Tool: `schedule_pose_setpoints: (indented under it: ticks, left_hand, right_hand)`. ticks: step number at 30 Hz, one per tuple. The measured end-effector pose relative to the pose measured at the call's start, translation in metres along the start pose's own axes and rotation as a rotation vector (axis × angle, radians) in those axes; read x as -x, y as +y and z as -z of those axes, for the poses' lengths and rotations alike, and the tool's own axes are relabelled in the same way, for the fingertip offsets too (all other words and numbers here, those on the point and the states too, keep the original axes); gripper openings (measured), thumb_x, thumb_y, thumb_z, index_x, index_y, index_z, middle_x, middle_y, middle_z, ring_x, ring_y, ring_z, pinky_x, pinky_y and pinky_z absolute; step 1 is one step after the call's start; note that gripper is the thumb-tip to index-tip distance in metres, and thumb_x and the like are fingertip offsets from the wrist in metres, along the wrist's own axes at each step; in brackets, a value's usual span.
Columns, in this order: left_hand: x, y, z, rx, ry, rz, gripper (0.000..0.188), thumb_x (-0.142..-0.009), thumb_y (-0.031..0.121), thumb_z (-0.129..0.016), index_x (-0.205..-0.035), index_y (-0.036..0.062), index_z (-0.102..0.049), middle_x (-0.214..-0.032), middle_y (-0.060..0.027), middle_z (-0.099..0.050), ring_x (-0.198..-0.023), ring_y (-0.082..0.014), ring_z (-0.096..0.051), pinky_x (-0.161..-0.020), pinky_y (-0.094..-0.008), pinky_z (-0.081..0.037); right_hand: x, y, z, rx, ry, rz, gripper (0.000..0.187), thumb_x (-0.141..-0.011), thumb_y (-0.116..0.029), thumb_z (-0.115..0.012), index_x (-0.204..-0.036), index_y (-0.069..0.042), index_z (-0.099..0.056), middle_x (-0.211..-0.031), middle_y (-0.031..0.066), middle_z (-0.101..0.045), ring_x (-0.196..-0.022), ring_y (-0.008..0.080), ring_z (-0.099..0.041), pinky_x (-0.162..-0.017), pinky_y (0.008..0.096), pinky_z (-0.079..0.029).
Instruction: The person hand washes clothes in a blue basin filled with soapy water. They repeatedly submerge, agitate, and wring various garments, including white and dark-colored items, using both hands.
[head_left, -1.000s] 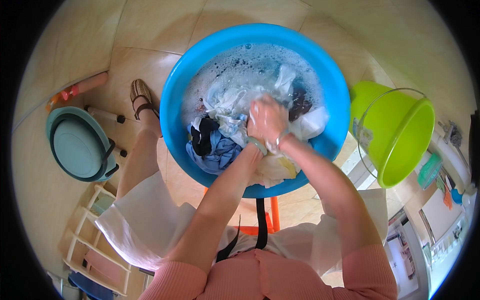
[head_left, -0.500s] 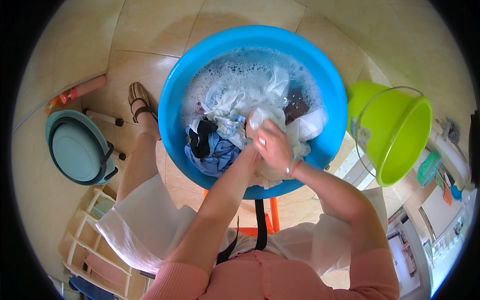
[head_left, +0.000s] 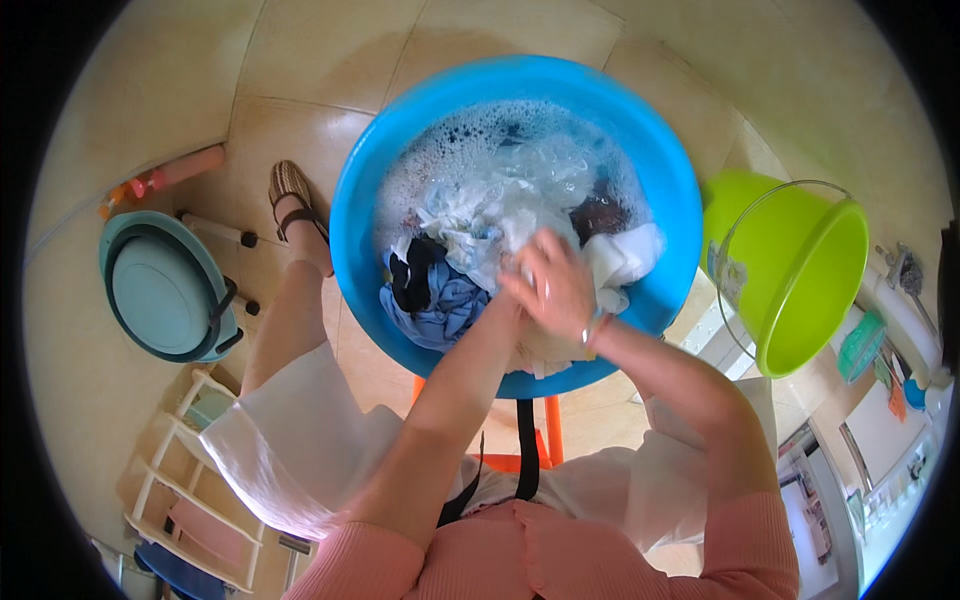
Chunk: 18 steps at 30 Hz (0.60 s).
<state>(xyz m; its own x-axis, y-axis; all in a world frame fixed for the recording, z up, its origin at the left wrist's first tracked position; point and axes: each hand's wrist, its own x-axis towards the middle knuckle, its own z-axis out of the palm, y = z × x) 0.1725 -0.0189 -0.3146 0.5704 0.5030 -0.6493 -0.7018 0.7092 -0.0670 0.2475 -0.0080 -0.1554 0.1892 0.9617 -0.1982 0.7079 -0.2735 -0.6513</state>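
A round blue tub (head_left: 672,230) of sudsy water holds a soaked heap of laundry. My right hand (head_left: 556,288), somewhat blurred, lies across the left wrist with its fingers apart, touching white cloth (head_left: 500,222) in the middle. Of my left hand (head_left: 510,298) only the wrist end shows; its fingers are hidden under the right hand and the wet fabric. To the left of the hands sit a blue garment (head_left: 445,312) and a black piece of cloth (head_left: 411,285). Another white cloth (head_left: 628,254) bulges up on the right, beside a dark submerged piece (head_left: 598,215).
A lime-green bucket (head_left: 735,225) with a wire handle leans to the tub's right. On the left are a grey-green basin (head_left: 160,295), a pink bottle (head_left: 190,168) and a white rack (head_left: 165,450). An orange stand (head_left: 553,430) shows below the tub. My sandalled foot (head_left: 292,200) is beside it.
My right hand has loosened from a tighter curl, its fingers now farther apart over the left wrist. The white cloth has shifted and spread in the suds. The whole view has moved slightly.
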Motion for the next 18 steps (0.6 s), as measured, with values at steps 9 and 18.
schedule_pose_setpoints:
  ticks: [9, 18]
  left_hand:
    - [0.004, 0.006, -0.070, -0.375, 0.512, 0.028, 0.045, -0.093, 0.044, -0.044, -0.118, 0.0102, -0.059, -0.114, -0.0051, -0.064, -0.105, -0.0220, -0.060, -0.090, -0.0372, -0.048]
    - [0.006, 0.005, -0.044, -0.285, 0.406, 0.006, 0.035, -0.095, 0.033, -0.041, -0.114, 0.0100, -0.059, -0.115, -0.0069, -0.062, -0.106, -0.0228, -0.058, -0.092, -0.0367, -0.046]
  right_hand:
    - [-0.092, 0.074, -0.034, 0.086, -0.307, -0.380, 0.023, -0.090, -0.025, -0.048, -0.092, -0.011, -0.066, -0.102, 0.0173, -0.064, -0.094, 0.0336, -0.062, -0.073, 0.0457, -0.050]
    - [-0.007, 0.005, -0.012, -0.007, 0.001, 0.033, 0.019, -0.086, -0.022, -0.060, -0.072, -0.010, -0.055, -0.086, 0.0059, -0.052, -0.076, 0.0302, -0.058, -0.056, 0.0425, -0.049]
